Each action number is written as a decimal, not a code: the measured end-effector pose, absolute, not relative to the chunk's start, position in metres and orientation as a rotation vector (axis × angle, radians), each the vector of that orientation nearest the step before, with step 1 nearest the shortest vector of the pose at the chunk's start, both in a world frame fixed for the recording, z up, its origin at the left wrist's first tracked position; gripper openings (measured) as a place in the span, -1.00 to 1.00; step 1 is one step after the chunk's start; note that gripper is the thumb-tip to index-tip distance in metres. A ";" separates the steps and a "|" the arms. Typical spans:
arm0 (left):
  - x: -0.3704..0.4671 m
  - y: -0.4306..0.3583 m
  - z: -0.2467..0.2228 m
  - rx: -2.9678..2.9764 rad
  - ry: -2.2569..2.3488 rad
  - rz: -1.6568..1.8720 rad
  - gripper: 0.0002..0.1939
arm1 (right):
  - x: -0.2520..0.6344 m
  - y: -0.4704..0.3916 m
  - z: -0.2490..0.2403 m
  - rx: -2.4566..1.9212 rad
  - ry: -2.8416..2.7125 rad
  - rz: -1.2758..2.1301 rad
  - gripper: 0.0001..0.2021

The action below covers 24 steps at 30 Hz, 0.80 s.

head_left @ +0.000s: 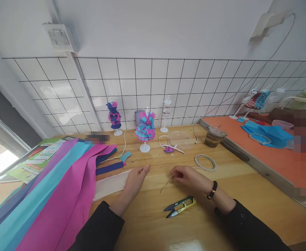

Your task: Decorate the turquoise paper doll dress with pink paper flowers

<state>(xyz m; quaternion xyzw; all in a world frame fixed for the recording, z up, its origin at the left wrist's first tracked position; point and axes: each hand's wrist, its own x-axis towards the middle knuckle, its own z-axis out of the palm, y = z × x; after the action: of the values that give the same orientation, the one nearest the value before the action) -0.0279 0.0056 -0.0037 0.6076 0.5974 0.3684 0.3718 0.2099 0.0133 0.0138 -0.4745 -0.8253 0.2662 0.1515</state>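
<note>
My left hand (pixel 136 179) is raised over the table with thumb and fingers pressed together in a pinch; whatever it may hold is too small to make out. Beneath it lies a pale strip of fabric (pixel 109 186). My right hand (pixel 185 177), wearing a dark bead bracelet, pinches a thin tan cord (pixel 165 185) whose loose end hangs toward the tabletop. Yellow-handled thread snips (pixel 180 206) rest nearer to me, blades pointing left. Behind the hands stands a small dress form (pixel 145 127) in a pink and turquoise ruffled dress.
Long pink, turquoise and purple fabric sheets (pixel 74 181) cover the left side. A tape roll (pixel 205 162) and a lidded cup (pixel 215 136) stand at right. Farther back are a navy-dressed form (pixel 114 116) and a white form (pixel 166 113). An orange-topped table (pixel 268 153) adjoins on the right.
</note>
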 end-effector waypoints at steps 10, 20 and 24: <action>-0.026 0.003 -0.011 1.495 1.434 1.035 -0.53 | 0.161 -0.001 0.007 -1.199 -2.783 0.262 -0.82; -0.017 0.009 -0.022 0.971 1.154 0.897 -0.45 | 0.141 0.016 0.015 -1.318 -2.540 0.050 -0.84; -0.018 0.010 -0.026 0.927 1.130 0.945 -0.46 | 0.173 0.026 0.016 -1.495 -2.305 0.140 -0.87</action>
<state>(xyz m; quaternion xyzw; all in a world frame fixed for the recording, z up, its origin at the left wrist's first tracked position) -0.0178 0.0096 -0.0259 0.4070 0.4964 0.4150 0.6448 0.1731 0.0257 0.0165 -0.5330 -0.8220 0.0499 0.1942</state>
